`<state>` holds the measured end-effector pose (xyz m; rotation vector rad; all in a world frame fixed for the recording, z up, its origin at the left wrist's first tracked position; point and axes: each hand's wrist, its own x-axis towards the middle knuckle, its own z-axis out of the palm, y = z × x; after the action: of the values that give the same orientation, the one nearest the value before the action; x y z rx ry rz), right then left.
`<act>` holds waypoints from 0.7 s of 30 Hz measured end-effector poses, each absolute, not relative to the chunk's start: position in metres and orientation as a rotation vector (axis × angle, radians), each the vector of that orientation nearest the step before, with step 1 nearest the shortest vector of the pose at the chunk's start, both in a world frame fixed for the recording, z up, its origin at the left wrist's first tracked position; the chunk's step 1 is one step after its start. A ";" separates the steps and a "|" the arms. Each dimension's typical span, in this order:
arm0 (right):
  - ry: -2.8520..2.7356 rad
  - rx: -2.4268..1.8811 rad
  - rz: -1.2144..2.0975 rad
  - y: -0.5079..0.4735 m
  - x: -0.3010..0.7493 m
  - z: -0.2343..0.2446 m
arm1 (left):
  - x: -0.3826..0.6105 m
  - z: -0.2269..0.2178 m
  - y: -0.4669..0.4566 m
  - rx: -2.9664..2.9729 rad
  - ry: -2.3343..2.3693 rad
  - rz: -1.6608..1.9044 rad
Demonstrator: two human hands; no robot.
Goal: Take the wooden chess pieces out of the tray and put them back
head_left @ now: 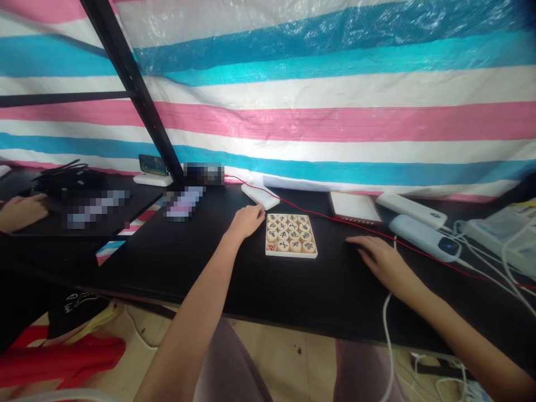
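Observation:
A shallow wooden tray [291, 255] filled with several round wooden chess pieces [290, 233] lies on the black table [201, 262]. My left hand [245, 220] rests at the tray's upper left corner, fingers curled loosely and touching its edge, with nothing visibly held. My right hand [379, 258] lies flat on the table to the right of the tray, fingers stretched out, apart from it.
A white flat block [259, 195] lies behind the tray, crossed by a red wire [335, 219]. A white box [354, 206], two power banks [422, 229] and white cables [494, 262] sit at the right. Another person's hand [20, 212] rests at far left near black cables.

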<state>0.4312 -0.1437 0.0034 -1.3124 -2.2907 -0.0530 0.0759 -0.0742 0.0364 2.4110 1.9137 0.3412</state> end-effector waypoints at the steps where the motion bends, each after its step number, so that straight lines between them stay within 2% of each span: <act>1: -2.259 -1.298 0.006 -0.146 0.429 0.003 | 0.076 0.037 -0.075 2.410 1.914 0.340; 5: -2.193 -1.272 0.056 -0.152 0.428 0.002 | 0.076 0.035 -0.075 2.397 1.931 0.339; 12: -2.204 -1.483 -0.144 -0.177 0.456 0.008 | 0.074 0.032 -0.071 2.437 1.915 0.371; 21: -2.012 -1.447 0.188 -0.199 0.462 0.018 | 0.075 0.035 -0.072 2.419 1.917 0.358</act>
<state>0.4618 -0.1994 0.0175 -1.4473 -2.0116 0.1882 0.0752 -0.0723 0.0354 2.4188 1.9172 0.3579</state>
